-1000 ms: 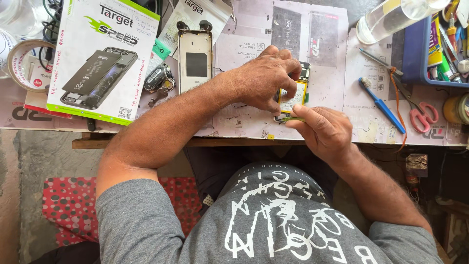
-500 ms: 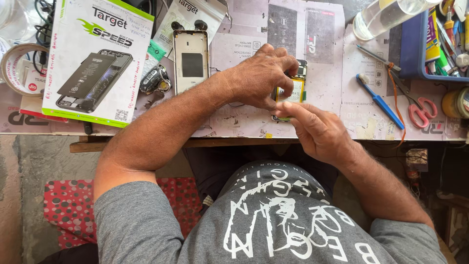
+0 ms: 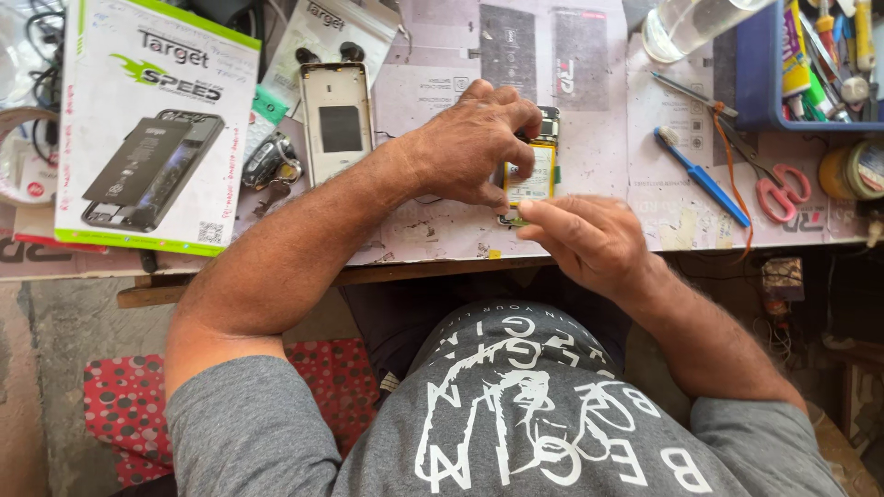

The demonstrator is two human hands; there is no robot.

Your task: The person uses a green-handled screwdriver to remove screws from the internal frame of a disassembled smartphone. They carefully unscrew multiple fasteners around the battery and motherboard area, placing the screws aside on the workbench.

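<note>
An opened phone with a yellow battery (image 3: 536, 171) lies on the paper-covered workbench (image 3: 589, 110) near its front edge. My left hand (image 3: 474, 143) rests over the phone's left side, its fingers curled onto the top and edge of it. My right hand (image 3: 589, 241) is at the phone's lower end, with a fingertip pressed against the bottom edge. Much of the phone is hidden under both hands.
A gold phone back cover (image 3: 337, 129) and a white-and-green battery box (image 3: 152, 129) lie to the left. A blue brush (image 3: 702, 177), red-handled scissors (image 3: 781, 184), a blue bin of tools (image 3: 810, 64) and a clear bottle (image 3: 686, 26) are to the right. A tape roll (image 3: 20, 156) sits far left.
My right hand has slid from the phone's right side down to its bottom edge. My left hand stays on the phone. The view has shifted slightly.
</note>
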